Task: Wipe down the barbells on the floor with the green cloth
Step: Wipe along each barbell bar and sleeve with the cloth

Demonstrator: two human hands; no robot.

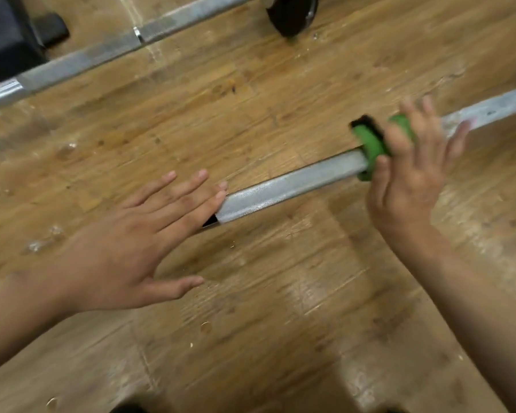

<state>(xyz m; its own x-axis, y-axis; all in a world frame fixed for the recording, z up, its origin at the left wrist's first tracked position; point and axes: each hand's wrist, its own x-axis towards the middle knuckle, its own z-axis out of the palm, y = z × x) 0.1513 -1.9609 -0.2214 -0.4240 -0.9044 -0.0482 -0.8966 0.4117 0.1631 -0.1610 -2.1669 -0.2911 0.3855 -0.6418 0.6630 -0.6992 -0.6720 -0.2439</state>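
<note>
One wide-angle view, from a camera worn on the person's head. It faces forward and steeply down onto a wooden floor (280, 278), close enough that both forearms fill the lower corners. The left hand (131, 234) sits lower left of centre, the right hand (411, 174) at middle right, blurred. A near barbell (286, 189) crosses the middle of the frame on a rising diagonal; a far barbell (81, 59) crosses the upper left, cut by the frame edges.
</note>
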